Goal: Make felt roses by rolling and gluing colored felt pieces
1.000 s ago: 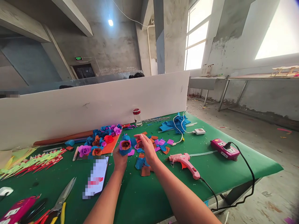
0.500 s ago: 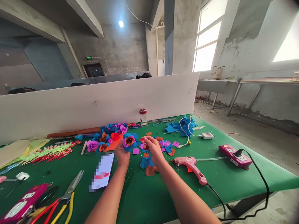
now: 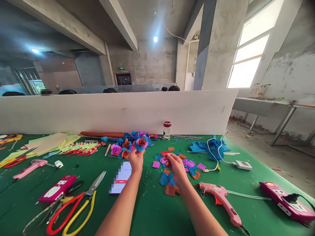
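My left hand (image 3: 136,159) is closed round the base of a paper flower (image 3: 141,143). The flower is held up, with a brown centre and purple and blue outer petals. To its right, my right hand (image 3: 176,165) has thumb and fingers pinched together. What lies between them, if anything, is too small to make out. Under and around that hand are scattered coloured paper pieces (image 3: 156,164) in purple, blue, red and brown. Behind my left hand lies a heap of finished paper flowers (image 3: 116,149) in blue, purple and orange.
A pink glue gun (image 3: 222,200) lies at right, near a power strip (image 3: 287,203). Blue crepe paper (image 3: 209,148) and a white charger (image 3: 242,165) lie behind. A lidded jar (image 3: 167,131) stands by the white partition (image 3: 147,113). Left are a phone (image 3: 122,178) and large scissors (image 3: 83,196).
The head view has swung left and up, so more of the table's left side shows. The flower stays in my left hand, now raised near the heap. My right hand remains pinched over the pieces.
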Motion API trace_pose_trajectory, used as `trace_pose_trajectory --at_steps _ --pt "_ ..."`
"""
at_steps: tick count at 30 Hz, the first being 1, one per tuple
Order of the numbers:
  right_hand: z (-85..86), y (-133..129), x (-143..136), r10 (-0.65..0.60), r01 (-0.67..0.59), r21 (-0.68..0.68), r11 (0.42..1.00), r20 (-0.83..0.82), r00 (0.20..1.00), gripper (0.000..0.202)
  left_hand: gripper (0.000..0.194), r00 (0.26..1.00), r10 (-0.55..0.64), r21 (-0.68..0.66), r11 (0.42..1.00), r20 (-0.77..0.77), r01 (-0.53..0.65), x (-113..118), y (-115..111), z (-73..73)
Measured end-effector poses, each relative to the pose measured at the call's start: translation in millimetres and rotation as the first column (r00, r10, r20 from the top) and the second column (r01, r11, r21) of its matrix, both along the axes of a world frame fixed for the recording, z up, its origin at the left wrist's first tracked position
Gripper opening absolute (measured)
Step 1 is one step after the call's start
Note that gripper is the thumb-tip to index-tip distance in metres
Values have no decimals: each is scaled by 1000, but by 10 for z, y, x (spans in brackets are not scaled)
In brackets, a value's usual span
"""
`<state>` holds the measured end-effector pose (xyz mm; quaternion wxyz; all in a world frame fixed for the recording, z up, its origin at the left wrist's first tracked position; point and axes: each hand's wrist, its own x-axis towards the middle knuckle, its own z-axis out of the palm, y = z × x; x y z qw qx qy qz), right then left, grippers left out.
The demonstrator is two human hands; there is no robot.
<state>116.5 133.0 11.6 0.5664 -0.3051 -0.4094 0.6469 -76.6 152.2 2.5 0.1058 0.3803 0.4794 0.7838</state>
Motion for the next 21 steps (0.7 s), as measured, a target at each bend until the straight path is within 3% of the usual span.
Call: trace_pose_trajectory --at_steps 10,14,21 --pt "-71 20 -26 14 -15 26 1000 41 999 41 36 974 -149 -54 986 172 161 132 -52 68" --pt "-136 53 -67 -8 -6 96 995 140 990 41 35 968 -203 -86 972 145 217 215 -81 72" --pt "-232 108 -137 -159 62 285 957 331 930 26 27 958 -284 -142 948 27 285 430 -126 17"
